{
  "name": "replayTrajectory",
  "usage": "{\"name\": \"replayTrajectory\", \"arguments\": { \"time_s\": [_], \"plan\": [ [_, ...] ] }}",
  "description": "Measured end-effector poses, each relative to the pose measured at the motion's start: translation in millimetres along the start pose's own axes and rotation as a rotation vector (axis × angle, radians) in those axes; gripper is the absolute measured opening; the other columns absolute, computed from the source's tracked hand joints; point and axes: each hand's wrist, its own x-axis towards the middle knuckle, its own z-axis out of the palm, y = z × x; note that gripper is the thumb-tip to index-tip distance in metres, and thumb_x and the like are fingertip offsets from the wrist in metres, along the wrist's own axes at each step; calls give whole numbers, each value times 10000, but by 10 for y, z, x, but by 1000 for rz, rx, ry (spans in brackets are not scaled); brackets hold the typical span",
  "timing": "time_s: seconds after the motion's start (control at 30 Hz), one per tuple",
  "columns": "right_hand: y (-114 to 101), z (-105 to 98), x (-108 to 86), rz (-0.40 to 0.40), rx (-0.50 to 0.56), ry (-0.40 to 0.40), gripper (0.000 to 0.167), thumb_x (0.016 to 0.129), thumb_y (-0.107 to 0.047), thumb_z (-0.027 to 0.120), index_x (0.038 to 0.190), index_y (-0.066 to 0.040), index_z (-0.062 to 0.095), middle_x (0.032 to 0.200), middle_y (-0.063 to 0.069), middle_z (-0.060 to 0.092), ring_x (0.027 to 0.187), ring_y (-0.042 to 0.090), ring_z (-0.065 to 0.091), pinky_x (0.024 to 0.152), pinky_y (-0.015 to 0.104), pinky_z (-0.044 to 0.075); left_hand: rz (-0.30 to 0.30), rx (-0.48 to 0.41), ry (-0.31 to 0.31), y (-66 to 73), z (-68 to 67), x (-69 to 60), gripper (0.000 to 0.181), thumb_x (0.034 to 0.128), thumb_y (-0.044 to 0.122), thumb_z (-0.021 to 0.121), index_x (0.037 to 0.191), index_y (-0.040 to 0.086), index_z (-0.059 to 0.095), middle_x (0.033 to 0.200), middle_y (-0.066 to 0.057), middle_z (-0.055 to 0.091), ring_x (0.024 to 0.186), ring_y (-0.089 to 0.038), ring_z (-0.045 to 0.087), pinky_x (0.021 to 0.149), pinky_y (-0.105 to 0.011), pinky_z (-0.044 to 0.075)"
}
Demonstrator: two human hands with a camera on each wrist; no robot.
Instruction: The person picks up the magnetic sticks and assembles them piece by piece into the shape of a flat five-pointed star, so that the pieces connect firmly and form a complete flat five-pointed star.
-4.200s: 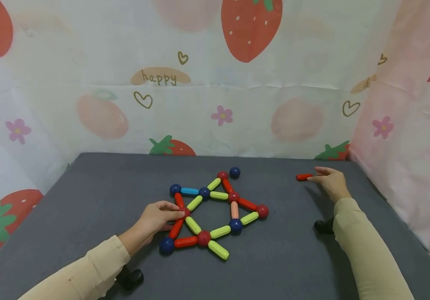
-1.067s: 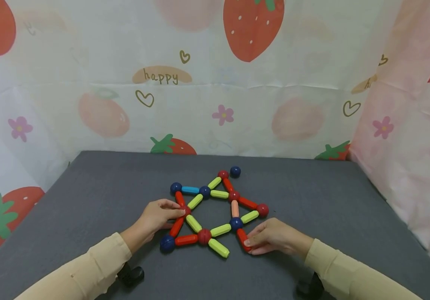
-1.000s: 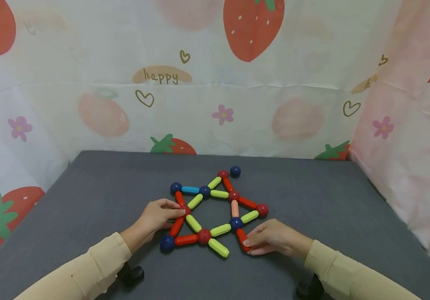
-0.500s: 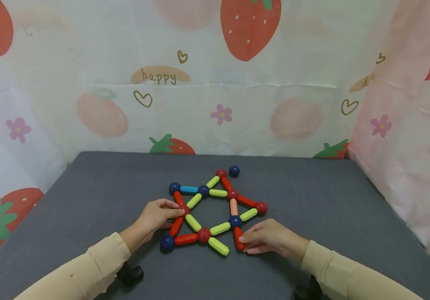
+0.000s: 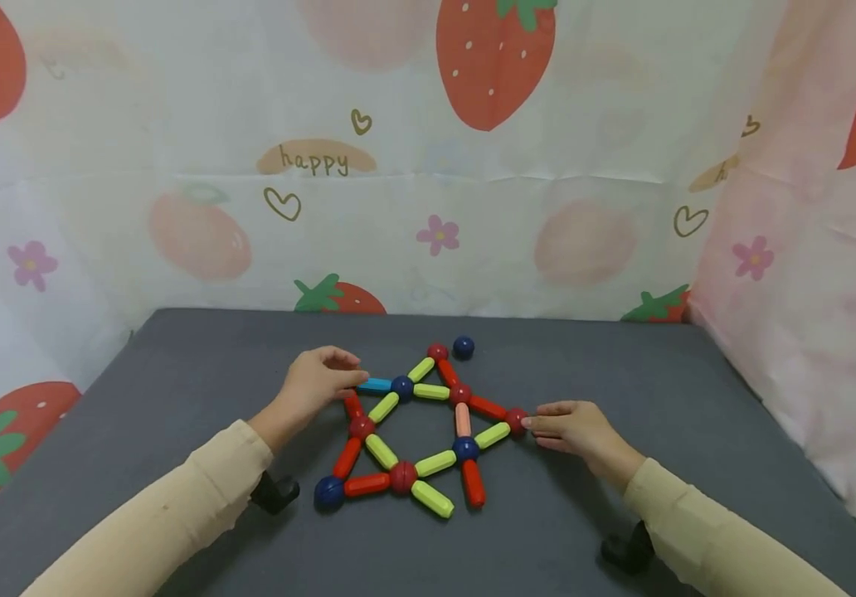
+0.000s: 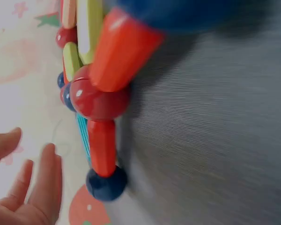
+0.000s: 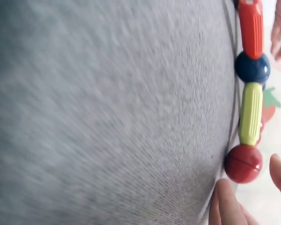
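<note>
A flat figure of ball-and-rod magnetic building pieces lies on the dark table. My left hand [image 5: 310, 390] is over its far-left corner and hides the blue ball there in the head view. In the left wrist view that blue ball [image 6: 107, 183] shows, with a red rod [image 6: 103, 147] on it; my fingers [image 6: 44, 183] are spread beside it, apart. My right hand [image 5: 583, 433] is at the right corner by a red ball [image 5: 516, 420]. Its thumb and fingers lie either side of that ball [image 7: 243, 163], with a gap. A red rod [image 5: 474, 484] juts from the near blue ball [image 5: 465, 448].
A loose blue ball [image 5: 463, 347] sits beside the top red ball [image 5: 437, 354]. One yellow rod [image 5: 433, 499] has a free near end, left of the jutting red rod. Printed cloth [image 5: 503, 249] stands behind the table [image 5: 204, 356].
My right hand brought a red rod from the far right to the near blue ball, released it, and moved up to the right red ball. My left hand left the left red ball and moved farther back.
</note>
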Motion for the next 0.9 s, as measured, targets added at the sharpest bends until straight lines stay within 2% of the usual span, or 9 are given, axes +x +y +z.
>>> {"name": "replayTrajectory", "arguments": {
  "time_s": [0.1, 0.2, 0.37, 0.5, 0.7, 0.8, 0.9],
  "plan": [
    [-10, -10, 46, 7, 5, 7, 565, 938, -169, 695, 1393, 97, 491, 1458, 310, 461, 1207, 323, 628, 983, 388, 543, 32, -44, -36, 115, 122, 209, 402, 934, 170, 701, 1276, 1, 575, 1353, -204, 586, 1198, -344, 618, 1005, -442, 533],
    [-16, -2, 99, 25, 20, 2, 520, 931, -152, 701, 1373, 66, 537, 1448, 281, 490, 1170, 254, 646, 992, 371, 537, 80, -37, -69, 228, 242, 420, 425, 922, 170, 717, 1296, 32, 571, 1390, -182, 571, 1223, -335, 605, 1041, -467, 505],
    [-9, -4, 176, 50, 26, -12, 454, 914, -141, 720, 1308, 55, 606, 1381, 237, 569, 1031, 136, 674, 961, 329, 558, 137, 85, -116, 344, 445, 763, 494, 903, 251, 743, 1340, 96, 572, 1418, -136, 568, 1269, -310, 559, 1063, -468, 486],
    [-9, -21, 207, 77, 31, -4, 399, 901, -142, 736, 1250, 35, 658, 1324, 193, 624, 967, 103, 673, 927, 306, 573, 154, 126, -143, 373, 575, 984, 527, 899, 279, 746, 1363, 111, 563, 1431, -132, 551, 1319, -315, 499, 1097, -492, 443],
    [-44, 6, 209, 49, -50, -35, 446, 890, -169, 752, 1265, 45, 642, 1369, 212, 577, 999, 129, 651, 958, 332, 562, 154, 112, -224, 387, 732, 1171, 580, 915, 225, 726, 1423, 53, 503, 1469, -179, 500, 1333, -355, 478, 1126, -509, 408],
    [-50, 28, 221, 35, -101, -35, 448, 889, -170, 752, 1267, 43, 641, 1364, 216, 573, 1016, 158, 630, 945, 330, 567, 143, 134, -254, 403, 812, 1203, 602, 912, 228, 727, 1432, 38, 490, 1466, -194, 497, 1320, -364, 488, 1123, -504, 413],
    [-47, 26, 229, 31, -127, -18, 441, 880, -153, 758, 1265, 32, 647, 1338, 205, 594, 1019, 175, 617, 913, 313, 575, 118, 118, -264, 408, 875, 1219, 605, 914, 216, 724, 1436, 29, 482, 1456, -200, 503, 1296, -365, 515, 1122, -487, 421]
  ]
}}
